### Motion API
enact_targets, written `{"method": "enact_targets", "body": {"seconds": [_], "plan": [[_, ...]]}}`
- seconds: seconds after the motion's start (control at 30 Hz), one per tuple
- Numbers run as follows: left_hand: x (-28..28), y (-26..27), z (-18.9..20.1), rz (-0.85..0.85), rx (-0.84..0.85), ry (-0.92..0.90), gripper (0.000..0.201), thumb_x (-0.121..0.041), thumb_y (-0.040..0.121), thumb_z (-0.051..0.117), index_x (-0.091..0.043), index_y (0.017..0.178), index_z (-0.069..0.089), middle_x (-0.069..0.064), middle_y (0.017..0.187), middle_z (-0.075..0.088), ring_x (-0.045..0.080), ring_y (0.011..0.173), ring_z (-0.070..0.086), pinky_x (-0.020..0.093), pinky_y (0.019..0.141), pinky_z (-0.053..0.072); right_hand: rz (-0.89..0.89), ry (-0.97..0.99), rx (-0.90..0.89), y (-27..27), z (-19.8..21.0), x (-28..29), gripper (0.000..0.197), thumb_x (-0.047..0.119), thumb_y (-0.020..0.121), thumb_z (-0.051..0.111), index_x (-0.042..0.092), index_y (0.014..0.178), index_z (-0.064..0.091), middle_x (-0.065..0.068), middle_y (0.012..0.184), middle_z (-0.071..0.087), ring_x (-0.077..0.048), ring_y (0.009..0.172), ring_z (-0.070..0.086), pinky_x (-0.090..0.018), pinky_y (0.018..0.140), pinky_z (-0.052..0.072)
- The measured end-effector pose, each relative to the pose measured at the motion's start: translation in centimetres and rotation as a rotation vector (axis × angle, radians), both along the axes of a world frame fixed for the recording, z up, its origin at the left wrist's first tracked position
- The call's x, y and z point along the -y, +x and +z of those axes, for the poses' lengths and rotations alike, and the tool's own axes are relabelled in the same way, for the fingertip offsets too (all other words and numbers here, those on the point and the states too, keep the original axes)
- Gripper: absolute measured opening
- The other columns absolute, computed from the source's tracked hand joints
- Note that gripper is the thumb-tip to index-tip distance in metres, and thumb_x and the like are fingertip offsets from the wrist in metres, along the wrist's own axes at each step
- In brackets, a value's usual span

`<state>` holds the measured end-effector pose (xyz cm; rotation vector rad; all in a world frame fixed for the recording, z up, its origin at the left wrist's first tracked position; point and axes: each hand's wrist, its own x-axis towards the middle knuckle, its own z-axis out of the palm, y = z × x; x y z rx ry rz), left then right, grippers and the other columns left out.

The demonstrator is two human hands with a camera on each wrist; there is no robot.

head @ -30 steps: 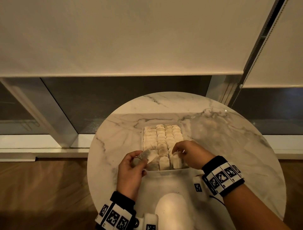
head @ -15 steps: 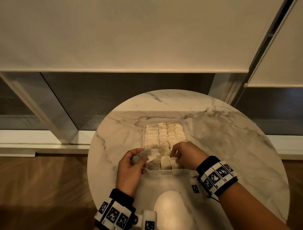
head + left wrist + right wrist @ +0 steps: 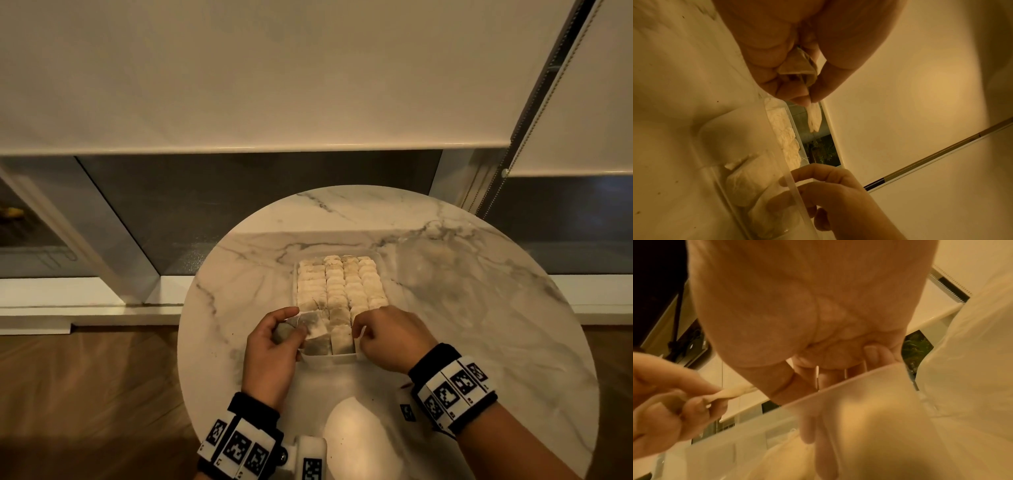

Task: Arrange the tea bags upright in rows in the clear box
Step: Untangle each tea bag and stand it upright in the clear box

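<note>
- Clear box (image 3: 376, 255) sits near the middle of the round marble counter (image 3: 479, 308), its short end toward the near edge.
- Rows of tea bags (image 3: 339, 284) stand upright in the box, packed from the far end almost to the near end.
- Left hand (image 3: 270, 356) at the box's near left corner; fingers (image 3: 789, 91) and thumb clamped on a loose tea bag (image 3: 313, 325), held tilted over the near left row.
- More bags bunched in that palm, seen in the left wrist view (image 3: 797, 68).
- Right hand (image 3: 387, 337) at the near right corner; fingers (image 3: 830, 378) curled down inside the box against the bags there. Cannot tell whether they grip one.
- Roller blind (image 3: 274, 68) hangs behind the counter.
</note>
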<state>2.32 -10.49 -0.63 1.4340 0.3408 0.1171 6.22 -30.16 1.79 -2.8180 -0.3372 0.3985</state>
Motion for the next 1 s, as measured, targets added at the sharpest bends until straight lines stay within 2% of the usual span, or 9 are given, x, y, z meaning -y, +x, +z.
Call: {"method": "enact_targets", "body": {"seconds": [0.17,0.3,0.37,0.43,0.57,0.67,0.77,0.9,1.0], "plan": [[-0.3,-0.1,0.2,-0.027,0.015,0.07,0.03,0.001,0.086,0.071,-0.019,0.108,0.069,0.008,0.08,0.069,0.012,0.065,0.064,0.023,0.056,0.051,-0.043,0.015,0.048,-0.1,-0.2,-0.3,0.033,0.025,0.088,0.046,0.035,0.111,0.068,0.002,0.109,0.07,-0.022,0.098,0.064,-0.031,0.077,0.047],[-0.1,0.1,0.5,-0.087,0.033,0.115,0.031,0.0,0.083,0.075,-0.02,0.106,0.069,0.015,0.078,0.068,0.016,0.064,0.062,0.023,0.053,0.048,-0.12,0.557,0.08,-0.2,-0.3,0.0,0.02,0.029,0.095,0.057,0.033,0.109,0.071,0.014,0.099,0.07,-0.007,0.081,0.063,-0.026,0.074,0.052],[0.2,0.1,0.5,-0.126,0.02,0.102,0.032,0.0,0.082,0.076,-0.02,0.106,0.07,0.016,0.081,0.069,0.015,0.063,0.061,0.023,0.053,0.047,-0.131,0.766,0.037,-0.5,-0.3,-0.3,0.02,0.034,0.094,0.065,0.032,0.114,0.07,0.014,0.101,0.069,-0.005,0.087,0.064,-0.023,0.075,0.055],[0.7,0.0,0.5,-0.169,0.007,0.071,0.032,0.0,0.081,0.077,-0.019,0.107,0.07,0.016,0.081,0.069,0.017,0.064,0.06,0.025,0.053,0.047,-0.129,0.866,-0.036,-0.9,-0.8,-0.7,0.029,0.038,0.089,0.072,0.033,0.118,0.068,0.011,0.104,0.069,-0.008,0.09,0.067,-0.03,0.075,0.059],[1.4,-0.2,0.6,-0.213,0.007,0.039,0.032,0.001,0.081,0.076,-0.016,0.108,0.069,0.014,0.079,0.069,0.016,0.064,0.06,0.026,0.052,0.046,-0.15,0.999,-0.107,-1.4,-1.7,-0.7,0.03,0.02,0.086,0.079,0.022,0.115,0.071,-0.003,0.089,0.063,-0.009,0.071,0.063,-0.032,0.061,0.058],[1.4,-0.3,0.5,-0.216,0.01,0.047,0.032,0.002,0.082,0.075,-0.016,0.108,0.069,0.013,0.078,0.068,0.014,0.063,0.06,0.026,0.053,0.047,-0.178,1.062,-0.161,-1.7,-1.8,-0.2,0.027,0.008,0.085,0.078,0.014,0.111,0.072,-0.001,0.077,0.054,-0.008,0.064,0.058,-0.028,0.057,0.055],[1.3,-0.3,0.2,-0.21,0.02,0.062,0.032,0.002,0.082,0.076,-0.017,0.107,0.07,0.011,0.081,0.07,0.013,0.065,0.062,0.026,0.055,0.048,-0.176,1.059,-0.149,-2.0,-1.8,-0.1,0.019,0.005,0.085,0.078,0.014,0.102,0.074,-0.003,0.076,0.056,-0.01,0.064,0.059,-0.027,0.054,0.054],[1.4,-0.1,-0.1,-0.141,0.05,0.086,0.031,0.0,0.08,0.078,-0.019,0.104,0.071,0.009,0.089,0.071,0.015,0.073,0.066,0.024,0.06,0.053,-0.217,1.091,-0.123,-2.0,-2.0,-0.1,0.012,0.004,0.084,0.078,0.013,0.092,0.074,-0.023,0.083,0.067,-0.018,0.07,0.065,-0.032,0.059,0.058],[1.2,0.0,-0.5,-0.107,0.078,0.136,0.032,-0.004,0.079,0.08,-0.026,0.1,0.072,0.009,0.093,0.073,0.026,0.084,0.07,0.037,0.073,0.06,-0.187,1.081,-0.144,-2.3,-1.8,-0.1,0.006,0.011,0.087,0.077,0.012,0.091,0.073,-0.015,0.084,0.073,-0.019,0.074,0.069,-0.032,0.063,0.059]]}}
